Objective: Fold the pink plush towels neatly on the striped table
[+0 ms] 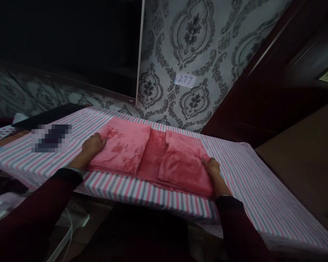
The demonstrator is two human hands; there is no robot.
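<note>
A pink plush cloth [153, 154] lies folded on the striped tablecloth [177, 200], both end flaps turned inward. Between the flaps a narrow strip of the lower layer shows. My left hand [93, 147] grips the cloth's left edge, thumb over the top of the flap. On the opposite side, my right hand [212, 169] is closed on the right edge in the same way. The fingers beneath the cloth are partly hidden. Some creases and darker brushed patches mark the pile.
A pixelated dark item [51, 138] lies on the table to the left. Behind the table hang a large dark screen [71, 43] and a paper marked 277 [185, 80] on patterned wallpaper. A dark red wooden door or panel [264, 83] stands at the right.
</note>
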